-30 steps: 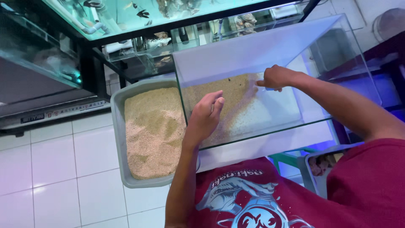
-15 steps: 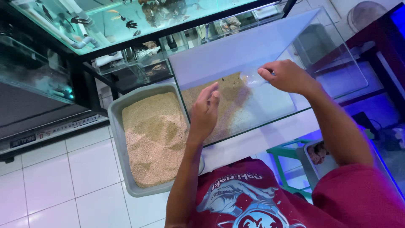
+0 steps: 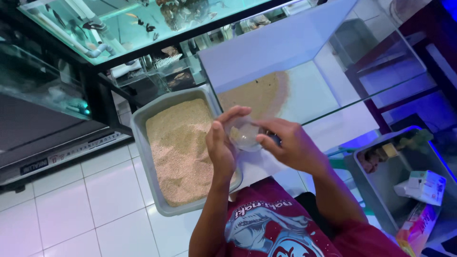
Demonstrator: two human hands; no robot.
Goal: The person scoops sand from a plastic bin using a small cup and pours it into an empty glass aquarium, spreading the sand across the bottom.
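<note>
The person's left hand (image 3: 223, 145) and right hand (image 3: 291, 145) meet over the near front edge of a clear rectangular glass tank (image 3: 333, 102). Together they hold a small clear plastic cup (image 3: 243, 134): the left hand cups its far side with curled fingers and thumb, and the right hand pinches its near rim with thumb and fingertips. The cup appears to hold a few pale grains, though this is hard to tell.

Just to the left of the left hand, and partly beneath its wrist, sits a grey rectangular plastic tray (image 3: 143, 143) filled with coarse tan sand (image 3: 178, 150). The tray's right rim lies just beside the tank's left wall. Beyond the hands, inside the tank, a patch of tan sand (image 3: 259, 95) covers the left part of the white floor, while the floor to the right is bare. The tank's thin front glass edge runs off to the right of the right hand.

Left of the tray lies open white tiled floor (image 3: 71, 204). Beyond the tray stands a dark rack of lit aquariums (image 3: 119, 28). Well to the right of the right forearm stands a grey bin (image 3: 376, 190) holding small cartons.
</note>
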